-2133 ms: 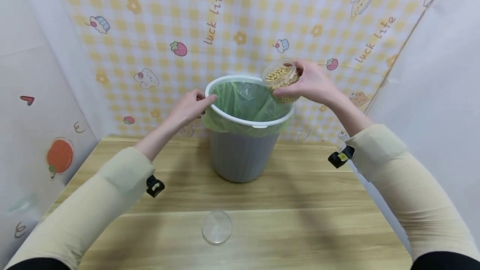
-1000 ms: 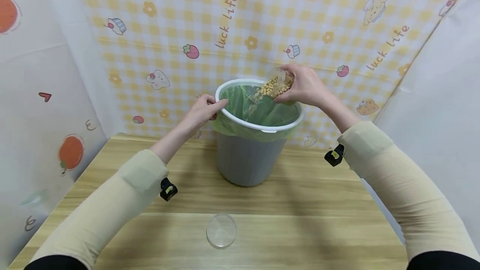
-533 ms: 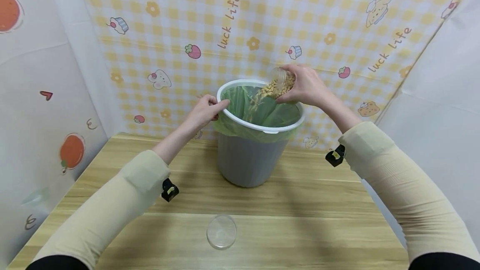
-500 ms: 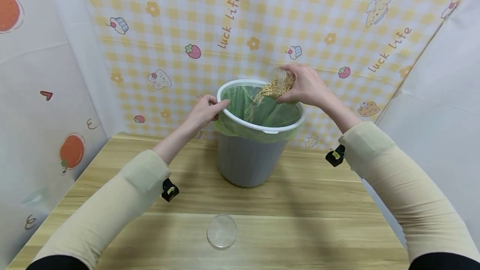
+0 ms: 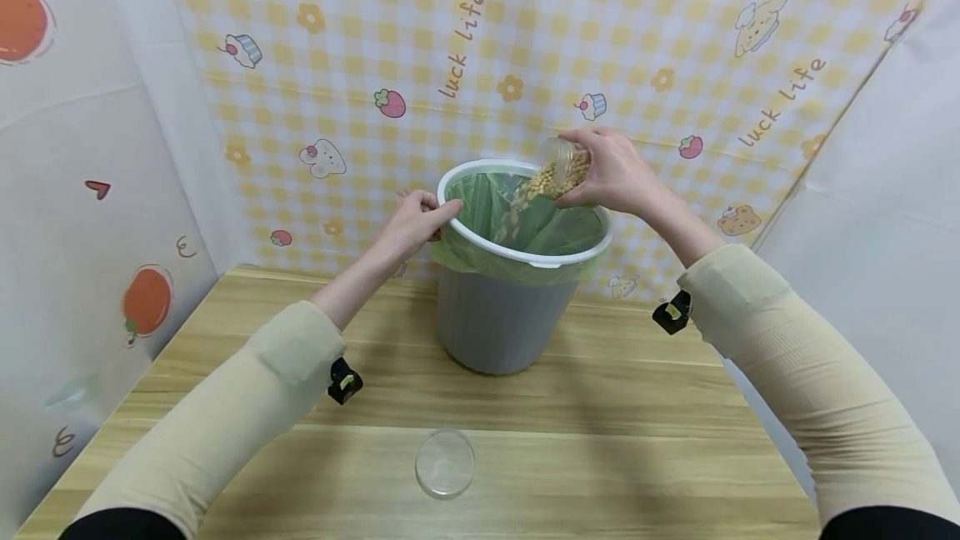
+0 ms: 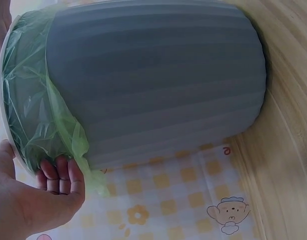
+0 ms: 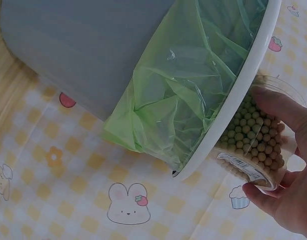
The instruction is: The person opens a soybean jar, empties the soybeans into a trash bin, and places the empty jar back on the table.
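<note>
A grey bin (image 5: 495, 319) with a white rim (image 5: 525, 255) and green liner (image 5: 558, 227) stands on the wooden table. My right hand (image 5: 611, 173) grips a clear jar of soybeans (image 5: 557, 175) tilted over the rim's far side, and beans stream into the liner. The right wrist view shows the jar (image 7: 256, 145) against the rim (image 7: 233, 110), held by my right hand (image 7: 288, 185). My left hand (image 5: 412, 222) grips the rim's left edge; in the left wrist view the left hand (image 6: 38, 195) curls over liner (image 6: 41, 120) and bin (image 6: 153, 85).
A clear round lid (image 5: 445, 462) lies on the table (image 5: 600, 440) near the front edge, in front of the bin. Patterned yellow-check backdrop walls (image 5: 480, 48) close in the back and both sides of the table.
The jar has tipped from nearly level to pouring, and beans now fall into the bin. My left hand keeps its hold on the rim. The head view drifted slightly.
</note>
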### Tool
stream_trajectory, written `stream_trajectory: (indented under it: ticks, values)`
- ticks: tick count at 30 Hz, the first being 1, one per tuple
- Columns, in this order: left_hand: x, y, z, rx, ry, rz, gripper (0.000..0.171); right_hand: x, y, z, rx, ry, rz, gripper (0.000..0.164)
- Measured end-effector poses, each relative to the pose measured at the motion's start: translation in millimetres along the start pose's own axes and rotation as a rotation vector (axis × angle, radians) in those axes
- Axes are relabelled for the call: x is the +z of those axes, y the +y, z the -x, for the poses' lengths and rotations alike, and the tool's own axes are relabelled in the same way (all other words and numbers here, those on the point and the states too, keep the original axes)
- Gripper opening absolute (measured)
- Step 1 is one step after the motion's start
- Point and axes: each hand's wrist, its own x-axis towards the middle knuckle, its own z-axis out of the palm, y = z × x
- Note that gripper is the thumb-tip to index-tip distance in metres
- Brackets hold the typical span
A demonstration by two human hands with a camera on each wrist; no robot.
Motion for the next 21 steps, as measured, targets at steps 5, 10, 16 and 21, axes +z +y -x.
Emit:
stream_trajectory:
  ticks: [5,10,16,21]
  values:
    - [0.8,-1.0,-2.1,0.042,0.006,-0.005,0.035,0.1,-0.4,1.1,0.001,-0.010,0.023,0.097]
    - [1.5,0.2,-1.2,0.055,0.002,0.009,0.038,0.1,-1.1,1.3,0.006,-0.014,0.022,0.097]
    - [1.0,-0.2,0.2,0.046,0.015,-0.003,0.036,-1.0,-1.6,-0.1,-0.006,-0.003,0.028,0.097]
    - [0.9,-0.6,0.4,0.019,0.027,-0.002,0.033,-2.8,-2.4,-0.5,-0.023,0.006,0.036,0.097]
